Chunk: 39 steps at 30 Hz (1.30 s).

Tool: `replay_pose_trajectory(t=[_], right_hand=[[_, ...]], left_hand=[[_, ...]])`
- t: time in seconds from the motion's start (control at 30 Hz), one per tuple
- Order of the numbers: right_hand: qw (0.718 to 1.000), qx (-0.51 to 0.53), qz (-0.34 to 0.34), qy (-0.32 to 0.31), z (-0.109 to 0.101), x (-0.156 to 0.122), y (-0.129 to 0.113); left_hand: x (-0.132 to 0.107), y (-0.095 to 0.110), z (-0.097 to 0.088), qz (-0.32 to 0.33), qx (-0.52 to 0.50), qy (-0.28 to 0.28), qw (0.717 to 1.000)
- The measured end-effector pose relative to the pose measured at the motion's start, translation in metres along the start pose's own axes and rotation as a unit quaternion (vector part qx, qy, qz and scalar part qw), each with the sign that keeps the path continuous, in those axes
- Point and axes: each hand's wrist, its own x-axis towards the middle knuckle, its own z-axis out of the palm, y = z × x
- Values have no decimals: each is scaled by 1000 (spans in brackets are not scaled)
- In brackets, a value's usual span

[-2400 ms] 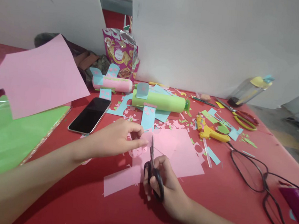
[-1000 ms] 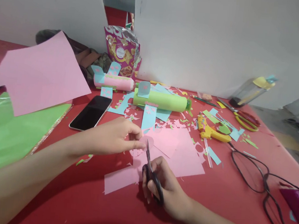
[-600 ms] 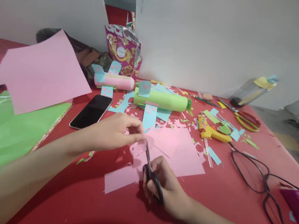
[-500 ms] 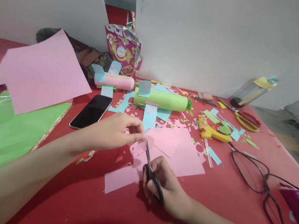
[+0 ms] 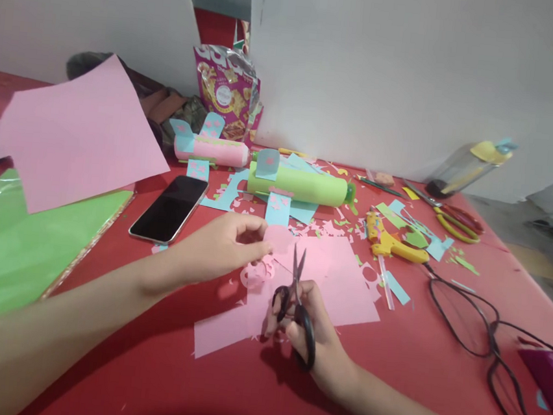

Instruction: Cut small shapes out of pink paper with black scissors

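Observation:
My left hand pinches a small pink paper piece between thumb and fingers, just above the red table. My right hand grips black scissors through the handle loops. Their blades point up and are slightly parted, just right of the pink piece and not touching it. A curled pink offcut lies below my left fingertips. Larger pink paper sheets lie under both hands.
Behind my hands lie a green paper-covered bottle plane, a pink one and a phone. A yellow glue gun with its black cable, red-and-yellow scissors and paper scraps are at right. Pink and green sheets are at left.
The scissors have come out of the pink paper, moved a little right and the blades opened. My left hand lifted the cut pink piece; a curled offcut now lies on the table.

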Motion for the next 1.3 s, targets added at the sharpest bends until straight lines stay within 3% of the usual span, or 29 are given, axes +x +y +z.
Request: replay_pose_trajectory(t=[0.1, 0.2, 0.4, 0.53, 0.67, 0.73, 0.97, 1.13, 1.2, 1.3], right_hand=[[997, 15, -31, 65, -2, 3, 3], [989, 10, -64, 131, -5, 7, 4], [969, -62, -71, 230, -8, 9, 2], [970, -67, -82, 221, -8, 10, 0], [971, -73, -88, 211, -9, 12, -1], [972, -82, -88, 202, -9, 12, -1], [977, -111, -87, 159, -10, 12, 1], [973, -100, -93, 185, -10, 13, -1], [976, -85, -76, 187, -10, 12, -2], [989, -25, -37, 138, -10, 11, -1]], left_hand=[[0, 0, 8, -15, -31, -16, 999], [-1, 1, 16, -18, 1, -46, 999], [-2, 0, 31, -13, 38, -75, 996], [-2, -3, 35, 13, 46, -91, 995], [-3, -3, 32, 20, 54, -176, 983], [-3, -3, 30, 21, 66, -185, 980], [-2, -3, 24, 9, 49, -143, 988], [-1, -5, 25, -5, 63, -145, 987], [-1, -4, 24, -17, 43, -114, 992], [-1, -1, 21, -31, -14, -42, 999]])
